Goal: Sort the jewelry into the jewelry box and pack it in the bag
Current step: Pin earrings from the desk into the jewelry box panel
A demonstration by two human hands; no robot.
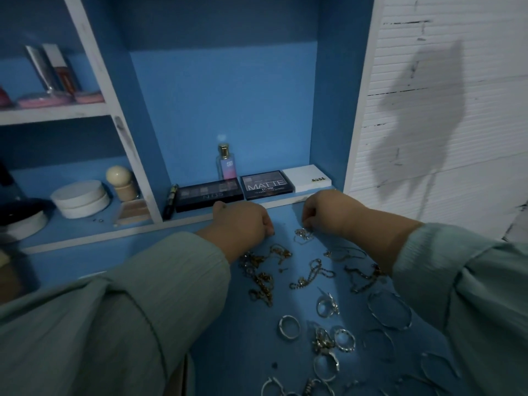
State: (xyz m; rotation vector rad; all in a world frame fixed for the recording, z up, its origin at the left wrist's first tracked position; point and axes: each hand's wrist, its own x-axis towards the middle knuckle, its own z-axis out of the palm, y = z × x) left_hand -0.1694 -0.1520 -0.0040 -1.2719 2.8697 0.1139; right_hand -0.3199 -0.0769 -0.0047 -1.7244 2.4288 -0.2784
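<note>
Silver chain (303,234) pinched by right hand (328,211) | left hand (243,221) fisted (nothing visibly held)

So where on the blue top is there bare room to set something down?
Bare blue shows between the left hand and right hand, and along the near edge beside the left sleeve, left of the rings. The chains, rings and bangles crowd the middle and right. The palettes fill the ledge.
</note>
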